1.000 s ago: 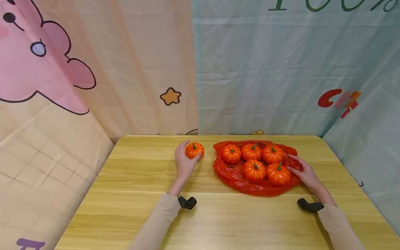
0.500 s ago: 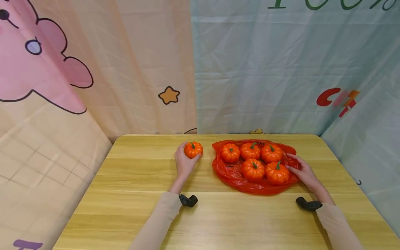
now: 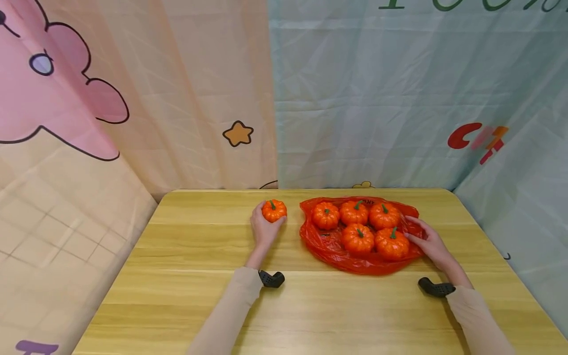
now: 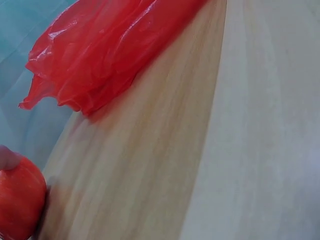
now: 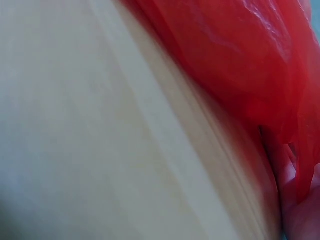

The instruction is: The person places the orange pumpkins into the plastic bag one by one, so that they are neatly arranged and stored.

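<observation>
My left hand (image 3: pixel 265 227) has its thumb and fingers round a small orange pumpkin (image 3: pixel 274 211) with a green stem, left of the bag. In the left wrist view, a fingertip shows on that pumpkin (image 4: pixel 20 200). Several similar pumpkins sit in two rows on an open red plastic bag (image 3: pixel 330 254). At the bag's right side, my right hand (image 3: pixel 432 244) holds its edge, the thumb close to the front right pumpkin (image 3: pixel 392 245). Red plastic (image 5: pixel 302 175) passes over the right hand's fingers in the right wrist view, hiding part of them.
The wooden table (image 3: pixel 337 315) has its back edge against a hanging printed curtain (image 3: pixel 213 98). Another curtain side (image 3: pixel 532 197) hangs along the right. Black wrist devices (image 3: pixel 271 279) sit at both sleeve cuffs.
The head view has shifted slightly. My left hand stays round its pumpkin, its wrist swung a little to the right. My right hand and the bag keep their places.
</observation>
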`<state>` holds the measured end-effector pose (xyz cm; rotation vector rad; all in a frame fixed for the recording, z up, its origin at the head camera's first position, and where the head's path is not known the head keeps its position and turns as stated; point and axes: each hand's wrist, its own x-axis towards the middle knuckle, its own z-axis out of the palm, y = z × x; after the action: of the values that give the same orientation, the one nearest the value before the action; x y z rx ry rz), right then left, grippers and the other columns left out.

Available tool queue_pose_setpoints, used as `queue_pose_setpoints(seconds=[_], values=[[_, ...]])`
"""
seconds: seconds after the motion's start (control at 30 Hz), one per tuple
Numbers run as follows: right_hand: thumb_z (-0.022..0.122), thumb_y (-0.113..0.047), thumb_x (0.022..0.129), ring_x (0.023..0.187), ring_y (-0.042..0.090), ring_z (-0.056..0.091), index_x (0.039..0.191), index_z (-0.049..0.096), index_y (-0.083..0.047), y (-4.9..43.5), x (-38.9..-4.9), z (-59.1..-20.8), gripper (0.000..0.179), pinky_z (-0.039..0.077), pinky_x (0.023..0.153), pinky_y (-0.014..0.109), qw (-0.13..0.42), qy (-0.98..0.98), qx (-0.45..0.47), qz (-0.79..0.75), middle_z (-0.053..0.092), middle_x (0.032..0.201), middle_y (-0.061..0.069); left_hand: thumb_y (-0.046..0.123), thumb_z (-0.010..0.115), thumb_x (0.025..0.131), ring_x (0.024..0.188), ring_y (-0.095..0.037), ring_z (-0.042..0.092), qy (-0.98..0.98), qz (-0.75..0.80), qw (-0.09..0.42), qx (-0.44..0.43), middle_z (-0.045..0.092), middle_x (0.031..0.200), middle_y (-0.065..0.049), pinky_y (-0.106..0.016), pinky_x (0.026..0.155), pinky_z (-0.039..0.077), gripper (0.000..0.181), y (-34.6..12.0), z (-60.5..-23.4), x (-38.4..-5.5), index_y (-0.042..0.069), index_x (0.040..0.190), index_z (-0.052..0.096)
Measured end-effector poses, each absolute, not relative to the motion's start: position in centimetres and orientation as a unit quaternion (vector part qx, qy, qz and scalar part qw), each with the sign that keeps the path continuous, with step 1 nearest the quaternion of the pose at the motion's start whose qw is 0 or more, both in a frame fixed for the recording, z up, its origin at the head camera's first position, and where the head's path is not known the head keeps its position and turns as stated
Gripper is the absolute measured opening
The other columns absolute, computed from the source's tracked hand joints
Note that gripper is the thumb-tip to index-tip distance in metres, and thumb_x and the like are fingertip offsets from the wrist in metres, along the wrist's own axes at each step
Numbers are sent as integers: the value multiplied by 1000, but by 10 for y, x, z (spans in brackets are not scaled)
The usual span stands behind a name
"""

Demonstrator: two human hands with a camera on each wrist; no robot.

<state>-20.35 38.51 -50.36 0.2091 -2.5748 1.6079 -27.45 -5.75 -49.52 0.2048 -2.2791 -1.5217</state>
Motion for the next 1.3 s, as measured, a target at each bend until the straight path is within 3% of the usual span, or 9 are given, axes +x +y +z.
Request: queue_pose_setpoints(seconds=[0.17, 0.4, 0.63, 0.9, 1.17, 1.3], values=[[57, -19, 97, 106, -22, 38, 146, 34, -4, 384, -203, -503, 56, 36, 84, -1, 45, -849, 62, 524, 41, 138, -9, 18, 85, 68, 124, -38, 47, -821, -536, 174, 91, 52, 132, -18, -52, 105, 40, 72, -59, -492, -274, 5, 130, 52], [57, -18, 97, 106, -21, 40, 146, 34, -2, 384, -204, -502, 56, 37, 84, 0, 47, -843, 67, 531, 40, 131, -21, 19, 87, 67, 123, -38, 49, -820, -538, 171, 95, 52, 132, -19, -49, 105, 41, 74, -58, -487, -276, 4, 130, 52], [56, -18, 97, 107, -21, 39, 146, 37, -10, 385, -206, -503, 54, 35, 86, -1, 47, -843, 69, 531, 43, 140, -7, 13, 87, 65, 121, -39, 50, -820, -542, 166, 80, 53, 130, -22, -49, 105, 41, 74, -60, -484, -275, 0, 129, 52], [57, -22, 97, 106, -22, 37, 147, 37, -12, 386, -206, -503, 54, 35, 85, -1, 45, -851, 59, 520, 42, 142, -5, 11, 87, 65, 120, -40, 52, -818, -547, 162, 74, 53, 129, -23, -49, 104, 42, 74, -62, -483, -274, -1, 128, 52], [57, -21, 97, 106, -22, 39, 146, 34, -3, 386, -205, -502, 57, 36, 85, -1, 39, -841, 61, 536, 39, 129, -25, 13, 87, 65, 120, -39, 52, -812, -554, 167, 81, 53, 129, -22, -49, 104, 42, 74, -60, -483, -274, 0, 128, 52], [57, -20, 97, 106, -22, 39, 146, 35, -3, 387, -205, -504, 56, 37, 85, 0, 40, -842, 62, 534, 39, 129, -23, 13, 88, 65, 121, -40, 51, -807, -559, 170, 87, 53, 129, -23, -50, 104, 42, 73, -60, -484, -272, -1, 127, 53]])
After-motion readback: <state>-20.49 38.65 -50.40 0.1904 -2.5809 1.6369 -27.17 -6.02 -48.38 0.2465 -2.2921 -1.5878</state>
